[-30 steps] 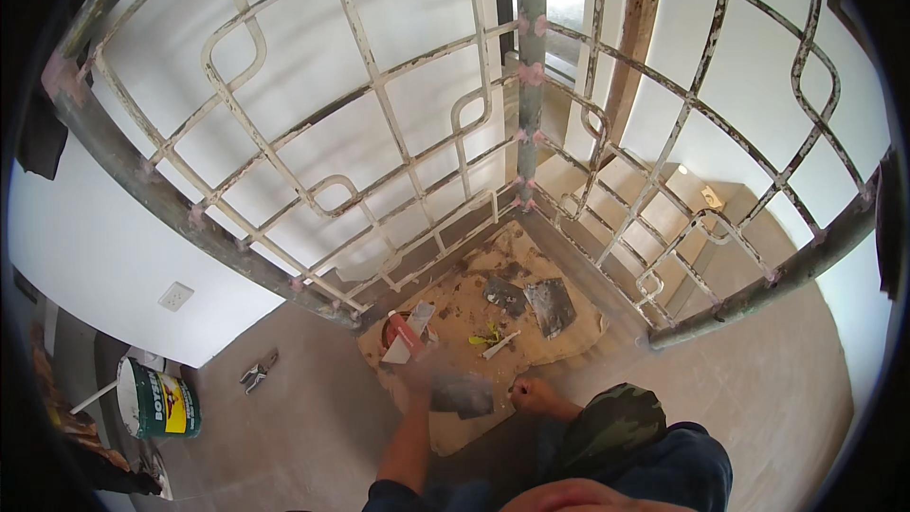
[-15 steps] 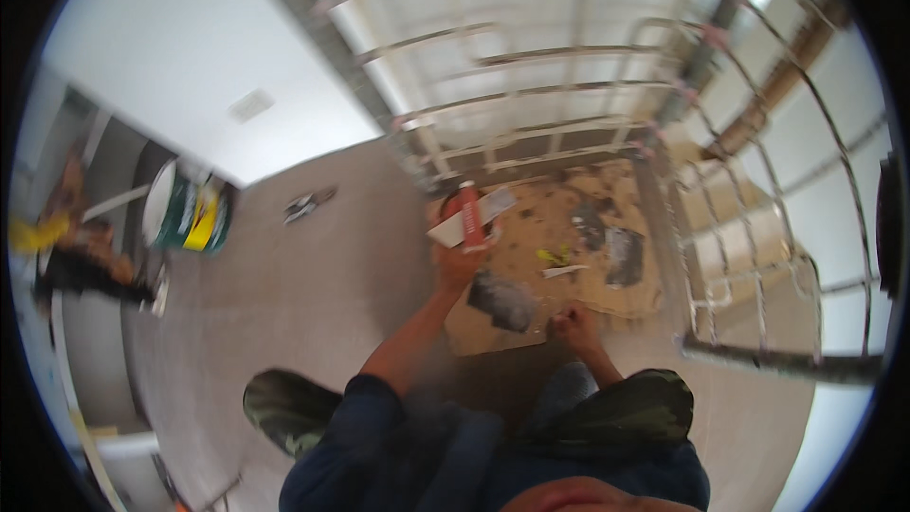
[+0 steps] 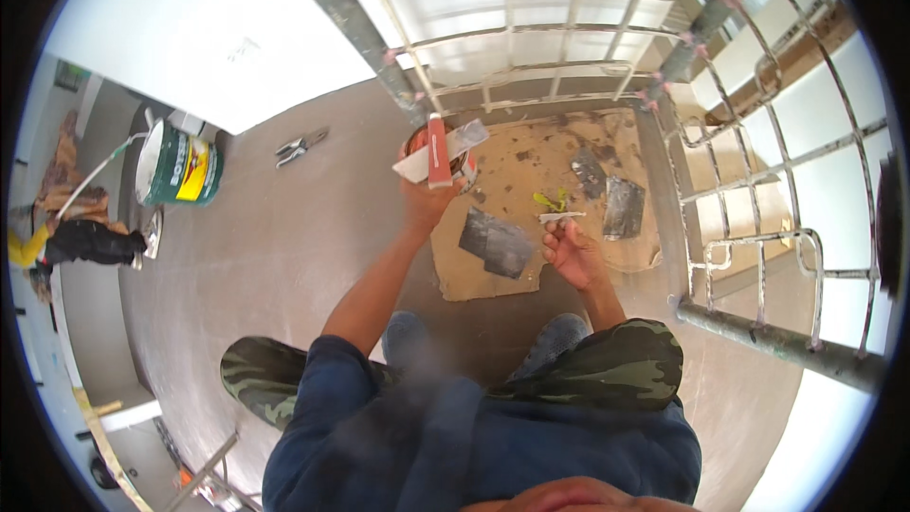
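My left hand (image 3: 428,199) is closed around the underside of a small round can (image 3: 466,173). Across the can lie a red tube-shaped pack (image 3: 438,152) and a pale flat scraper (image 3: 465,137); its grip on each is partly hidden. Over the cardboard, my right hand (image 3: 574,256) has its fingers loosely curled and apart. Their tips are at a thin white strip (image 3: 561,216), and I cannot tell whether they touch it. A crumpled yellow-green piece (image 3: 550,200) lies just beyond the strip. The stained cardboard sheet (image 3: 507,147) bears dark sandpaper-like sheets (image 3: 496,243) (image 3: 624,209).
Pale, worn metal railings (image 3: 569,33) rise ahead and to the right (image 3: 758,256). Pliers (image 3: 301,146) lie on the brown floor (image 3: 256,256) at left. Beyond them stands a green and yellow bucket (image 3: 180,166). Cloths and clutter (image 3: 90,242) line the left edge.
My right hand has moved forward to the white strip, and its fingers have loosened from a tighter curl. My left hand has shifted leftward over the cardboard with the can, pack and scraper.
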A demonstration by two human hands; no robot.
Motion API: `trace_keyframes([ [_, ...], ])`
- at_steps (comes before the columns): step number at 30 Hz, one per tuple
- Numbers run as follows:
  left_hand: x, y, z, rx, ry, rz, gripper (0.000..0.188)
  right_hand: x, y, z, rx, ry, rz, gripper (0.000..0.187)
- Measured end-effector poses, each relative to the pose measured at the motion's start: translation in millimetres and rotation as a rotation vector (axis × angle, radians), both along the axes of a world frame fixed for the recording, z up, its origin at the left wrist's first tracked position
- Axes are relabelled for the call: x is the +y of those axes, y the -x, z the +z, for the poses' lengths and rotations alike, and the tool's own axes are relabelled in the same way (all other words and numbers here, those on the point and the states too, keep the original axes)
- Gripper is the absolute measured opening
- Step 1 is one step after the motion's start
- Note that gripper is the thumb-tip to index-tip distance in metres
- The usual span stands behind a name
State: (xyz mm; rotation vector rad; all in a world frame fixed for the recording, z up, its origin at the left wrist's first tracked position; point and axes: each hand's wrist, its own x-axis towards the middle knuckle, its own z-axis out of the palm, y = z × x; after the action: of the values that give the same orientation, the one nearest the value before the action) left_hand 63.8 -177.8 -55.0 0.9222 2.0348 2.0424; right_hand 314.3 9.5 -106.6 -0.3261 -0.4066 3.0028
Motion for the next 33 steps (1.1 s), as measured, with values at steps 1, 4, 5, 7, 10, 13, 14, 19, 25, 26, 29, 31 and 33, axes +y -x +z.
trace_keyframes([
  [1, 1.9, -7.3, -8.9, 0.028, 0.036, 0.061, 0.094, -1.5, 1.7, 2.8, -0.020, -0.012, -0.013, 0.018],
  [4, 8.6, -22.9, -40.1, -0.083, 0.048, 0.102, 0.095, -2.8, 0.8, 7.6, 0.005, 0.020, -0.040, 0.017],
  [5, 10.6, -25.1, -50.5, -0.032, 0.112, 0.116, 0.095, -1.6, -1.4, 7.2, -0.006, 0.029, -0.056, 0.017],
  [7, 14.8, -29.9, -69.6, 0.098, 0.241, 0.151, 0.097, 3.0, -7.7, 3.1, -0.074, -0.021, -0.074, 0.017],
  [10, 21.5, -37.4, -88.8, -0.009, 0.288, 0.314, 0.104, 5.4, -16.4, -7.9, -0.236, -0.215, -0.032, 0.022],
  [13, 22.5, -42.1, -94.8, 0.176, 0.292, 0.355, 0.109, -2.9, -20.2, -13.8, -0.335, -0.316, -0.011, 0.037],
  [14, 21.3, -44.2, -94.0, 0.113, 0.310, 0.348, 0.109, -6.9, -20.2, -12.7, -0.329, -0.223, -0.034, 0.046],
  [19, 10.6, -75.9, -70.4, 0.021, 0.642, 0.419, 0.096, -6.7, -22.9, 20.4, -0.052, 0.040, -0.020, 0.085],
  [25, 44.5, -167.5, -5.6, -0.814, -0.044, -0.284, 0.036, -7.7, -6.7, 62.7, 0.619, 0.518, 0.245, 0.100],
  [26, 59.4, -174.3, 5.3, -0.730, -0.137, -0.338, 0.032, -14.4, -4.6, 67.3, 0.619, 0.574, 0.222, 0.101],
  [29, 89.9, -178.9, 34.8, -0.688, -0.303, -0.239, 0.024, -19.9, -2.1, 79.9, 0.633, 0.687, 0.170, 0.102],
  [31, 98.6, -179.6, 49.5, -0.676, -0.256, -0.123, 0.024, -19.8, -0.7, 87.1, 0.667, 0.692, 0.172, 0.100],
  [33, 105.1, -178.9, 56.6, -0.628, -0.209, -0.062, 0.025, -19.0, 0.2, 90.9, 0.714, 0.628, 0.219, 0.096],
])
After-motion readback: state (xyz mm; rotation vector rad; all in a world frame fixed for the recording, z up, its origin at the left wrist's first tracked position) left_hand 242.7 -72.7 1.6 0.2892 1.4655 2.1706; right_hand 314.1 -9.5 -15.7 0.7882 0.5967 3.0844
